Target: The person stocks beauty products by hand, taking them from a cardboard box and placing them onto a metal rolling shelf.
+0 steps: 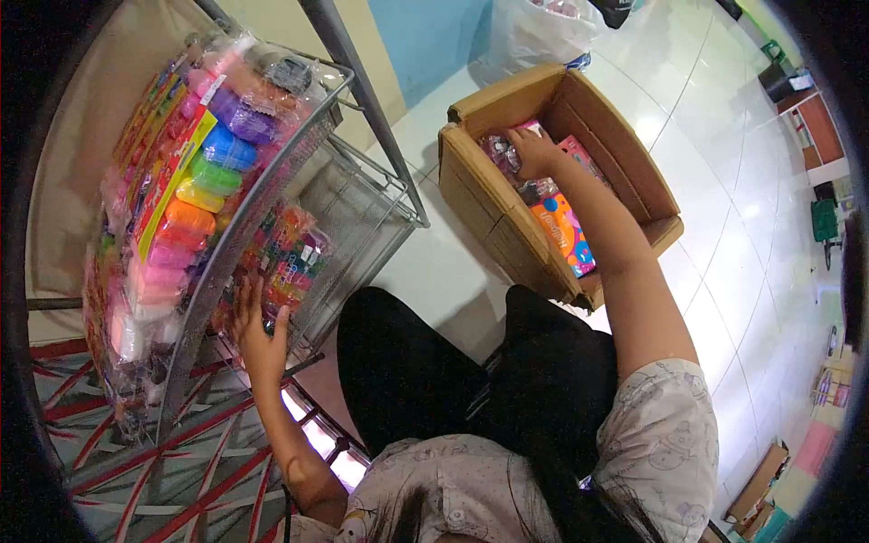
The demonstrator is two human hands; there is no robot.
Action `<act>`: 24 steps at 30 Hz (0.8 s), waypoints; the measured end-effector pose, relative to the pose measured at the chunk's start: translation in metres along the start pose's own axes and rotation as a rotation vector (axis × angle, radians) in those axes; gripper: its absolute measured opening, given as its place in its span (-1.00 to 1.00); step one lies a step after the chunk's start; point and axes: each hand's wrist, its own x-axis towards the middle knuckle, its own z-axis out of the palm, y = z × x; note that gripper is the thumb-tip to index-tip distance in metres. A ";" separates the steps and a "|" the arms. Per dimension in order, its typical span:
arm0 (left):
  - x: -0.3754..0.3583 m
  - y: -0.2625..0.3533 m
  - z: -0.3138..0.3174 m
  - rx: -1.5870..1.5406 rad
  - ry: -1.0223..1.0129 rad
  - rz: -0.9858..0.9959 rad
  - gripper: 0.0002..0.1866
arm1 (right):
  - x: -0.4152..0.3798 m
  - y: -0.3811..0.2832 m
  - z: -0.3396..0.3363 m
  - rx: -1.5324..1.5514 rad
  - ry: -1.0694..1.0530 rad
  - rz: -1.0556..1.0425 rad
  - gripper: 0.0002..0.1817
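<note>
My left hand [261,330] lies with fingers stretched against colourful plastic packets [294,262] in the lower wire mesh basket [362,213]. Inside an open cardboard box [475,204] on the floor, my right hand [536,154] has its fingers curled at a shiny clear-wrapped packet [501,154] with purple and pink in it. Below that hand, an orange and blue printed box [563,237] with colourful dots leans inside the carton. A pink packet [579,154] is partly hidden behind my right forearm.
An upper mesh basket [237,213] holds wrapped packs of multicoloured tubs [204,185]. The rack's metal post [362,100] stands between the baskets and the carton. A white plastic bag [539,41] sits behind the carton on the tiled floor [715,181]. A patterned mat [181,480] lies lower left.
</note>
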 end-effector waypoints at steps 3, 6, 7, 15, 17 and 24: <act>0.000 -0.002 0.001 0.007 0.006 0.021 -0.38 | -0.015 -0.008 -0.016 -0.044 0.089 0.042 0.21; 0.000 -0.002 0.002 0.003 0.022 0.022 -0.39 | -0.033 -0.003 -0.023 0.163 0.214 0.091 0.14; 0.001 -0.002 0.002 -0.003 0.020 0.031 -0.38 | -0.039 0.004 -0.024 0.273 0.264 0.104 0.11; 0.000 -0.007 0.003 -0.024 0.024 0.027 -0.34 | -0.111 -0.034 -0.139 1.256 0.205 -0.229 -0.13; 0.001 -0.010 0.004 0.018 0.020 0.041 -0.34 | -0.123 -0.065 -0.156 1.250 0.108 -0.341 -0.15; 0.002 -0.011 0.004 0.004 0.025 0.048 -0.35 | -0.109 -0.216 -0.204 0.982 0.077 -0.495 -0.41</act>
